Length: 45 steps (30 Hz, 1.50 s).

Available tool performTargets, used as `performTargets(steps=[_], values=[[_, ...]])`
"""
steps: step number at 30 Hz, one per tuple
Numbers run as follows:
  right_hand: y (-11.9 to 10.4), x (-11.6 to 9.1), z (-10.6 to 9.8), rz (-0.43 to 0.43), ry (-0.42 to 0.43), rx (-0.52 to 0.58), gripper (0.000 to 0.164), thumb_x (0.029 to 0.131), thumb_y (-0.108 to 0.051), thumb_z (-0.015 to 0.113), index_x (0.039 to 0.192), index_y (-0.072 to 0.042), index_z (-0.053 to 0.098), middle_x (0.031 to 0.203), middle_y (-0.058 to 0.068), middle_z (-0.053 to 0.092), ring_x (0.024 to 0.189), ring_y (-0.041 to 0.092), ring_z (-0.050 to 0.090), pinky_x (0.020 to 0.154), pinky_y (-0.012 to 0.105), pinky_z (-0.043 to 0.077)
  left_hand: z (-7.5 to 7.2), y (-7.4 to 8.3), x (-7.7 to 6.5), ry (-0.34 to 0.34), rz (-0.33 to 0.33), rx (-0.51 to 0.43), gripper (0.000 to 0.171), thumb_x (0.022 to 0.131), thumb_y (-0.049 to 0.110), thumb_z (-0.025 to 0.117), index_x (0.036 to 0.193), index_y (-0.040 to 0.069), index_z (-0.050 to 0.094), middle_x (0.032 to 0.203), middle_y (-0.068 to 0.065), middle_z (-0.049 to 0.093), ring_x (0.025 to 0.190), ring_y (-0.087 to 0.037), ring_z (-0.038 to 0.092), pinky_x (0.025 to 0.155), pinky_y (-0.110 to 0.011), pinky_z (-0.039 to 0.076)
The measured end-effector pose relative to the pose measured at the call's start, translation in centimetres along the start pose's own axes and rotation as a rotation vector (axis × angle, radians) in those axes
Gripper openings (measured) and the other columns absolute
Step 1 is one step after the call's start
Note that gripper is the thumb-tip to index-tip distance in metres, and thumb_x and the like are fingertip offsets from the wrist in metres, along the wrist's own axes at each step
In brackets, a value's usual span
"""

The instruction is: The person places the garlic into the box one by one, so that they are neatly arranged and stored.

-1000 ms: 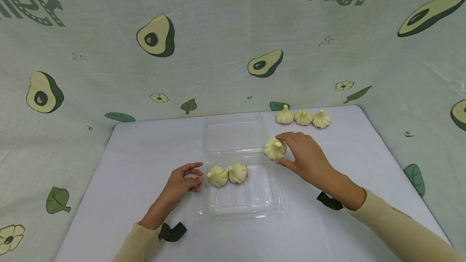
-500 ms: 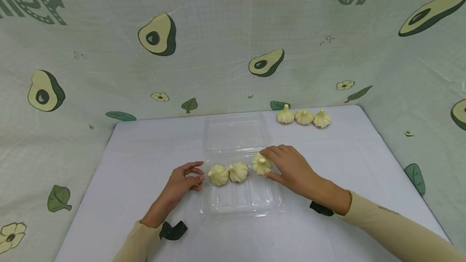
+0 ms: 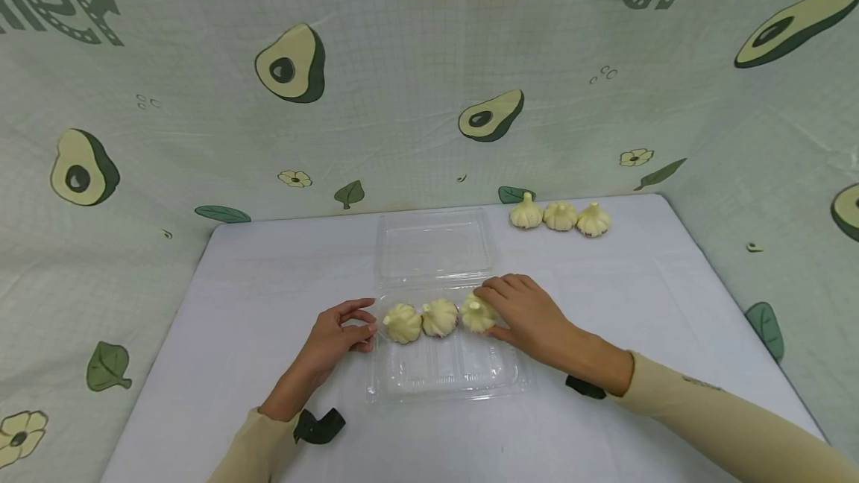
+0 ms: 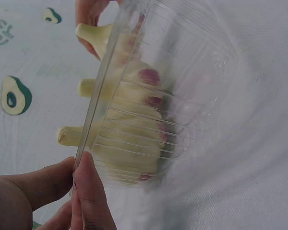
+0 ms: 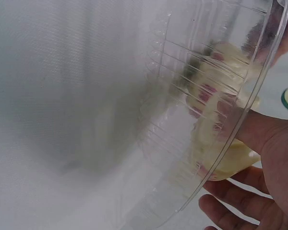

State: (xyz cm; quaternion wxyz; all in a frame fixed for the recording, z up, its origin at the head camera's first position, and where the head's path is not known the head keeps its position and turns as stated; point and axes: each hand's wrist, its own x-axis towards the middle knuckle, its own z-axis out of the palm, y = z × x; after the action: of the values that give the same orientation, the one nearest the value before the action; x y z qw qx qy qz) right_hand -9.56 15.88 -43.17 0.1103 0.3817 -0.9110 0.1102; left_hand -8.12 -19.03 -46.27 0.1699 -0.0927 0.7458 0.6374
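Observation:
A clear plastic clamshell container point(image 3: 446, 375) lies unfolded on the table, its lid point(image 3: 432, 244) laid back behind the tray. Two garlic bulbs sit side by side in the tray's back row: a left bulb point(image 3: 402, 323) and a middle bulb point(image 3: 439, 317). My right hand point(image 3: 530, 319) holds a third garlic bulb point(image 3: 477, 314) between thumb and fingers, in the row's right end. In the right wrist view, that thumb reaches inside the tray wall. My left hand point(image 3: 338, 330) pinches the tray's left rim, as the thumb and fingers point(image 4: 91, 196) show in the left wrist view.
Three more garlic bulbs point(image 3: 560, 216) stand in a row at the table's back right. White cloth covers the table point(image 3: 268, 282). An avocado-print sheet point(image 3: 389, 95) hangs behind and along the sides. Black straps point(image 3: 319, 425) hang by both wrists.
My right hand has carried its garlic bulb left and down into the tray, beside the middle bulb. The left hand stays at the rim.

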Motion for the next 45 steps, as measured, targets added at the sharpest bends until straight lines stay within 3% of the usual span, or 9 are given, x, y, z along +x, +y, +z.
performTargets(steps=[25,32,45], values=[[-0.5,0.7,1.4,-0.048,-0.079,-0.185,0.065,0.069,-0.031,0.101,0.12,-0.009,0.067,0.115,0.005,0.069,0.11,0.027,0.062,0.104,0.043,0.051,-0.3,-0.1,0.1,-0.021,0.003,-0.02,0.053,0.097,-0.006,0.071,0.148,-0.004,0.055,0.111,-0.012,0.064,0.076,-0.012,0.07,0.069,-0.026,0.064],[-0.6,1.0,1.5,-0.071,-0.077,-0.218,0.064,0.068,-0.033,0.101,0.117,-0.009,0.067,0.113,0.006,0.067,0.109,0.026,0.061,0.104,0.042,0.051,-0.3,-0.1,-0.1,-0.031,0.025,-0.016,0.054,0.097,-0.006,0.071,0.148,-0.007,0.054,0.111,-0.013,0.064,0.075,-0.012,0.07,0.069,-0.026,0.064],[-0.5,1.0,1.7,-0.1,-0.047,-0.25,0.063,0.068,-0.03,0.102,0.115,-0.008,0.067,0.11,0.007,0.066,0.108,0.027,0.061,0.103,0.042,0.051,-0.2,0.0,0.0,-0.032,0.008,-0.021,0.054,0.098,-0.005,0.071,0.149,-0.006,0.053,0.113,-0.013,0.064,0.076,-0.012,0.07,0.069,-0.026,0.064]])
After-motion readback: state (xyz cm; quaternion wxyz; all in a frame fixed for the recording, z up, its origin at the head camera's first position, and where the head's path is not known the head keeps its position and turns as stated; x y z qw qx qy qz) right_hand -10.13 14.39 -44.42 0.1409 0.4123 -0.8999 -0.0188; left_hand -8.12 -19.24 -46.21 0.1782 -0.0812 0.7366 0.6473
